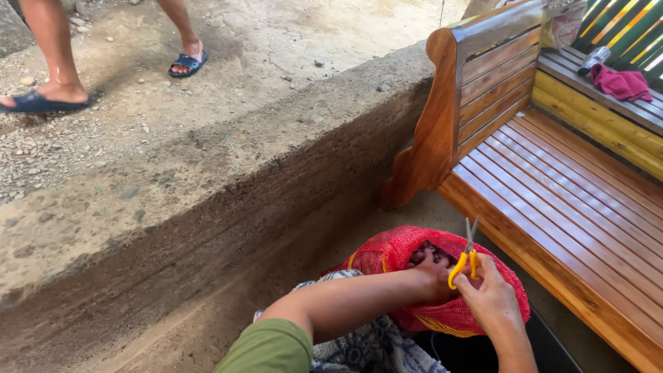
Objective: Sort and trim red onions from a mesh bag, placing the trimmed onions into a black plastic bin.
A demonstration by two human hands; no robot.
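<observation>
Right hand point(492, 298) holds small scissors point(467, 257) w/ yellow handles, fingers curled tight round them, blades pointing up and a bit open. Left hand point(434, 274) is down at the mouth of a red net sack point(442, 314), fingers bent in on the net or the dark stuff inside; can't tell which, or how tight. Sack sits low in the middle, just in front of the person, right by the wood bench point(566, 200) and near the concrete step point(207, 207).

To do this bit well, I think: keep the blades away from the left fingers, since both hands are v. close. Pull the net tight w/ the left hand so the scissors bite clean. Small snips, not big ones.

Hard to see: what the dark things in the sack are. Left fingertips are hidden behind the net. Bottom of the sack is cut off by the arms and a patterned cloth point(366, 345). Someone else's feet in blue sandals point(186, 63) stand far off, legs cut off at the top. Pink cloth point(621, 83) lies on a far bench.
</observation>
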